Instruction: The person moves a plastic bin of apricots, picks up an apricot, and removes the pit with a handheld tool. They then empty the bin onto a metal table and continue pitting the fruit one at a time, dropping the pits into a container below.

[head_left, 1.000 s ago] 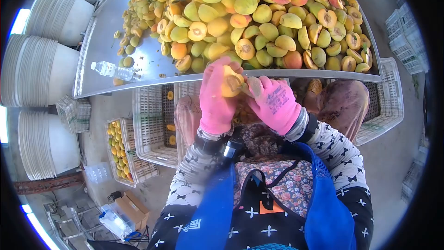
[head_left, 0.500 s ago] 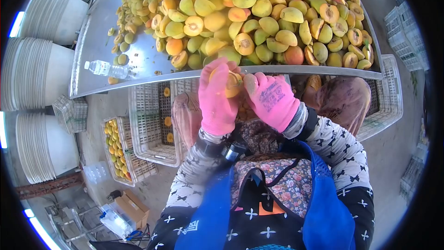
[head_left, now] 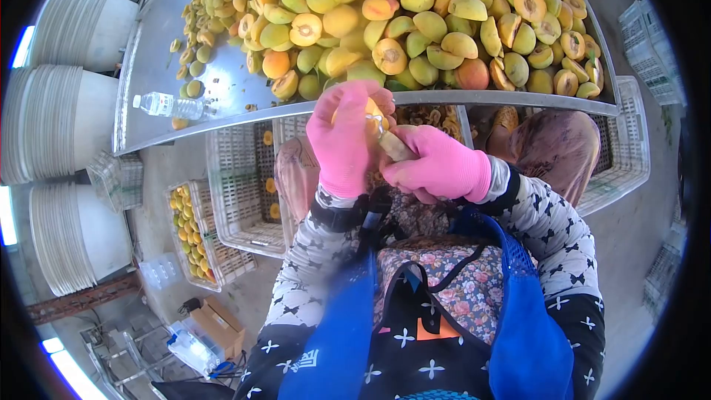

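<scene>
At the near edge of the table [head_left: 167,44], we see the left hand [head_left: 343,137] wrapped around a fruit [head_left: 372,112] and the right hand [head_left: 438,164] closed on what seems a metal tool [head_left: 380,124], mostly hidden. Halves [head_left: 415,26] heap the table; a bottle [head_left: 170,106] lies toward its left.

Your view is bright, bowed by wide-lens distortion with black corners; glare whitens the metal table [head_left: 226,78], upper left; your blue strap [head_left: 337,318] blurs, lower center.
</scene>
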### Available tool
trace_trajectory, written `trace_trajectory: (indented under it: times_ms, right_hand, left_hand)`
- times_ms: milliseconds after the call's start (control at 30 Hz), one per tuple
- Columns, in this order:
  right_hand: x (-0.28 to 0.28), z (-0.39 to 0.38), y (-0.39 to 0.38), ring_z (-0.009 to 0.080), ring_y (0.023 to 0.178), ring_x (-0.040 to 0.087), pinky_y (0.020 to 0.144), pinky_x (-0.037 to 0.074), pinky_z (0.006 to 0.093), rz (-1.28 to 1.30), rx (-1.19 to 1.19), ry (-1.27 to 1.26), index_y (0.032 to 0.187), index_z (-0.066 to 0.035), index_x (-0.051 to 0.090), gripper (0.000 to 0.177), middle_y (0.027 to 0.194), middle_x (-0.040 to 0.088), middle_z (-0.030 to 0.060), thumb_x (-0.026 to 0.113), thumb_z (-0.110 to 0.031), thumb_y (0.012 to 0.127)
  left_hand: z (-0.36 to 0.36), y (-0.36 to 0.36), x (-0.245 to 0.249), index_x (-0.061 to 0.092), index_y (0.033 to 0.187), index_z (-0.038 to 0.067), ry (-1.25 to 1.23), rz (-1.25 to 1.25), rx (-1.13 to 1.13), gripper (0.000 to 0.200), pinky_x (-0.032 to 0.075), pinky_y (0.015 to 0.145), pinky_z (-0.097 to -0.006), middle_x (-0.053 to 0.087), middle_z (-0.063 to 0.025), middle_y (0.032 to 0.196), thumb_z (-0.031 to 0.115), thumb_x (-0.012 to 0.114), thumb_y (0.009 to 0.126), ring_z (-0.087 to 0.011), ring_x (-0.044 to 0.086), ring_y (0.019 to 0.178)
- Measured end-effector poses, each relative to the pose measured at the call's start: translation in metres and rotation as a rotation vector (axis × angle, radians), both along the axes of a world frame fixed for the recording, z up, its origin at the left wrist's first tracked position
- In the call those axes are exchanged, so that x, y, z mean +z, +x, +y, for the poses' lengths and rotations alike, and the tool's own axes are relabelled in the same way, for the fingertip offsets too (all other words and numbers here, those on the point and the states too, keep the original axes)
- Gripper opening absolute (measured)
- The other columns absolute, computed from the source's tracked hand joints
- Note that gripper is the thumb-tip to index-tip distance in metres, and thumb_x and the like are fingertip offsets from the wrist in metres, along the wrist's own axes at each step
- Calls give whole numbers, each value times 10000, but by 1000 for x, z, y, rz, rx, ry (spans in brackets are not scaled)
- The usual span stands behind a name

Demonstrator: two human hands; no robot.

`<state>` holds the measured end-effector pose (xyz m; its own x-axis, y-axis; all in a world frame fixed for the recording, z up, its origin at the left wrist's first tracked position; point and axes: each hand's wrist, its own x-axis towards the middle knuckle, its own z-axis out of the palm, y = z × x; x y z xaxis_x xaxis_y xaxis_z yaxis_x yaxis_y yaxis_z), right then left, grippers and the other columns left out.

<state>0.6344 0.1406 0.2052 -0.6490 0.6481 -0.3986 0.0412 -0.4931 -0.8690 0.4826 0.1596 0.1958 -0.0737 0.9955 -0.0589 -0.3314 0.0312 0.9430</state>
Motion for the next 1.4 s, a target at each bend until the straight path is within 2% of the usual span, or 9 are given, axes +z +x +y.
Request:
trace_trajectory:
  times_ms: [267, 367, 500, 833, 1000, 1133, 1267, 1367, 1400]
  right_hand:
    - [-24, 0, 21, 173, 504, 573, 473, 437, 294, 159, 75, -42, 884, -42, 559, 178, 675, 583, 57, 641, -187, 823]
    - [-46, -7, 41, 297, 563, 613, 525, 471, 379, -403, 211, 770, 820, -67, 527, 182, 675, 612, 121, 640, -209, 827]
    - [-82, -14, 54, 354, 734, 649, 629, 500, 460, -695, 321, 958, 872, -74, 539, 223, 729, 632, 138, 622, -275, 828]
    - [-72, -18, 70, 366, 767, 657, 668, 510, 472, -742, -1, 1011, 952, -65, 554, 235, 835, 660, 179, 622, -268, 853]
    - [-72, -13, 62, 369, 781, 648, 663, 507, 451, -605, -435, 1043, 997, -61, 551, 269, 872, 648, 174, 664, -257, 851]
    - [-48, -6, 44, 365, 775, 641, 650, 503, 433, -440, -695, 1150, 1080, -38, 563, 326, 868, 646, 159, 708, -197, 835]
    - [-46, -6, 30, 345, 753, 649, 640, 506, 426, -573, -591, 1215, 1079, -48, 568, 309, 887, 643, 153, 677, -241, 863]
    - [-45, -11, 28, 339, 752, 633, 653, 485, 433, -807, -424, 1202, 1088, -59, 562, 332, 896, 621, 136, 676, -259, 849]
    - [-46, -13, 29, 339, 756, 624, 663, 474, 438, -893, -352, 1186, 1095, -61, 559, 347, 901, 611, 128, 681, -260, 838]
  left_hand:
    - [8, -29, -4, 644, 975, -3, 108, 241, -64, 364, 520, 667, -281, 677, -105, 868, 329, 499, 1009, -179, 636, 747]
    - [-1, -108, 20, 654, 1148, -16, -3, 487, -26, 323, 521, 771, -261, 686, -78, 977, 244, 561, 981, -157, 652, 858]
    - [10, -145, 42, 661, 1175, -2, 15, 1068, 116, 371, 504, 841, -266, 680, -110, 1045, 274, 659, 928, -180, 640, 972]
    - [94, 16, -64, 656, 990, 44, 594, 1733, 91, 523, 311, 1037, -539, 604, -151, 1126, 481, 740, 714, -369, 464, 1200]
    - [83, 19, -60, 541, 1022, 24, 750, 1495, 169, 477, 411, 943, -475, 587, -160, 1108, 203, 802, 665, -354, 528, 1083]
    - [40, 19, -23, 458, 1168, -26, 345, 722, -124, 539, 469, 935, -338, 541, -160, 1251, 112, 743, 733, -222, 566, 1034]
    - [11, 27, 0, 476, 1221, -5, -98, -302, -343, 519, 481, 948, -380, 546, -182, 1259, 97, 695, 761, -260, 584, 1046]
    - [8, 12, -9, 491, 1228, -1, 286, 670, -350, 474, 471, 974, -384, 574, -187, 1223, 99, 671, 801, -269, 577, 1089]
    - [6, 12, -11, 470, 1238, -4, 52, 241, -321, 449, 486, 948, -371, 576, -181, 1208, 68, 644, 830, -259, 589, 1068]
